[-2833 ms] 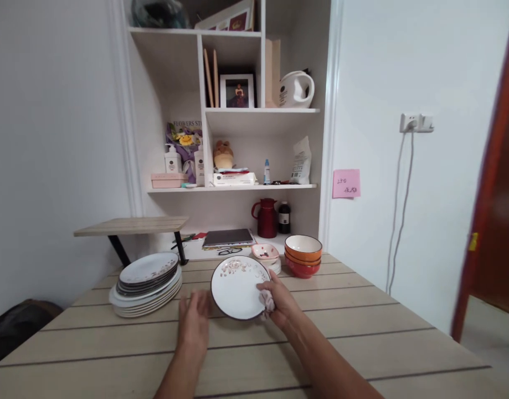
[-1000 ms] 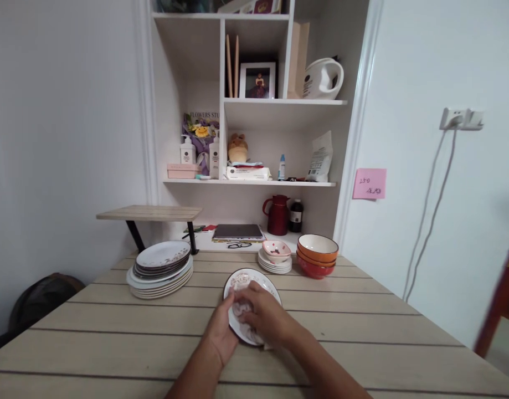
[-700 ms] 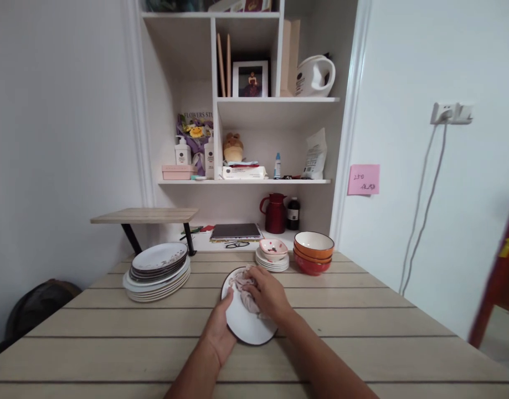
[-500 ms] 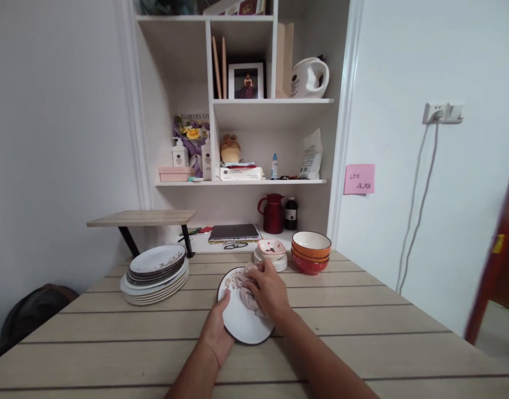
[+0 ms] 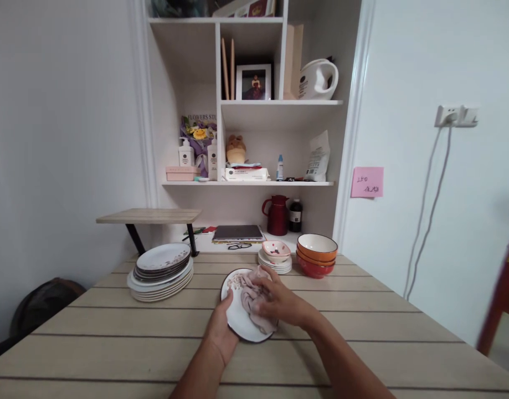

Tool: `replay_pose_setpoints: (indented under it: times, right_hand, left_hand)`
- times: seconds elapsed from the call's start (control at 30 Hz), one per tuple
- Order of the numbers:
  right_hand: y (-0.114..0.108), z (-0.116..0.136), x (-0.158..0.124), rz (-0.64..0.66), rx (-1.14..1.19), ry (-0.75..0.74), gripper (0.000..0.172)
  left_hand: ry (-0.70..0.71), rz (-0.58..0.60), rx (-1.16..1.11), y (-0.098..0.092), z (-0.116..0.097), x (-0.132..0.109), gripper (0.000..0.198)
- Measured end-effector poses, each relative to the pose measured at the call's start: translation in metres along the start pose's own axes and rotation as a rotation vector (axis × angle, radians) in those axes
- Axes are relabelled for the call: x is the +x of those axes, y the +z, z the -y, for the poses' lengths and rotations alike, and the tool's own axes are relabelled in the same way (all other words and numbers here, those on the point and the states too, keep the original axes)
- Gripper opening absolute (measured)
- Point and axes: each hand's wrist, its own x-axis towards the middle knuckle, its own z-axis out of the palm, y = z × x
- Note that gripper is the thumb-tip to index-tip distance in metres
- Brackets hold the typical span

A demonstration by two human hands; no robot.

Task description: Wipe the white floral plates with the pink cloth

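A white plate [image 5: 238, 321] with a dark rim and a floral print lies on the wooden table [image 5: 113, 338] in front of me. My left hand [image 5: 219, 327] grips its near left edge, thumb on the rim. My right hand [image 5: 279, 302] presses a crumpled pinkish cloth [image 5: 254, 302] onto the plate's face, fingers closed over the cloth.
A stack of plates [image 5: 160, 270] sits at the left back of the table. Small saucers with a pink bowl [image 5: 274, 255] and stacked orange bowls [image 5: 316, 255] stand behind the plate. Shelves [image 5: 254, 183] with bottles and a red jug [image 5: 276, 215] rise beyond. A cable hangs on the right wall.
My left hand came onto the plate's edge. My right hand moved the cloth over the plate's face, from its right rim across the middle and top, then towards its right side.
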Motion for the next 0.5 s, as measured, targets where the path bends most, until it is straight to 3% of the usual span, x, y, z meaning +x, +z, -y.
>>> replay_pose_setpoints:
  times: [0.07,0.23,0.5]
  right_hand:
    - [0.000,0.006,-0.003,0.020,-0.045,0.024,0.061]
    - [0.007,0.019,-0.004,0.068,-0.175,-0.031,0.045]
    - [0.021,0.018,-0.001,0.004,-0.221,-0.097,0.048]
  left_hand:
    - [-0.005,-0.002,0.016,0.000,0.000,-0.001,0.058]
    - [-0.006,-0.019,0.041,0.002,0.000,-0.003,0.051]
    - [-0.022,-0.012,0.070,0.006,-0.002,-0.005,0.049]
